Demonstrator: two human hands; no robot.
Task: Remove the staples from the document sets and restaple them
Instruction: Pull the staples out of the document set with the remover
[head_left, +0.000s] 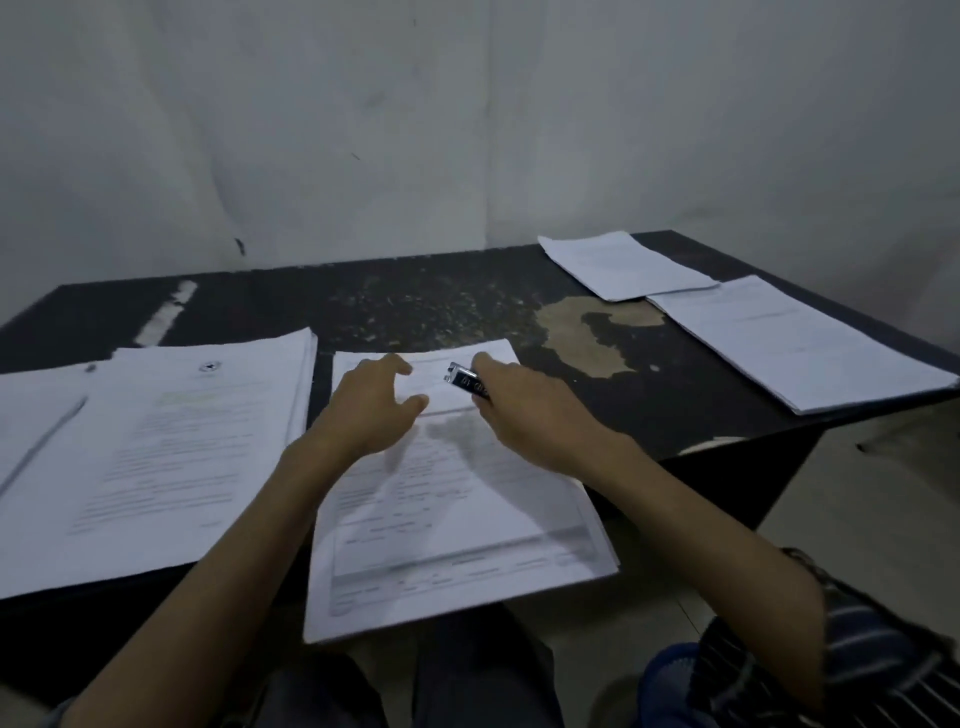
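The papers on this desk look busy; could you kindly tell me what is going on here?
A person seated at the dark table has one document set in front of them, overhanging the near edge. Their right hand grips a small stapler near the set's top edge, and the left hand is spread over the paper beside it. A thick stack lies to the left; two more sets lie at the far right.

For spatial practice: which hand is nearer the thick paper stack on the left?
Left. The left hand is just right of the stack; the right hand, gripping a stapler, lies farther right.
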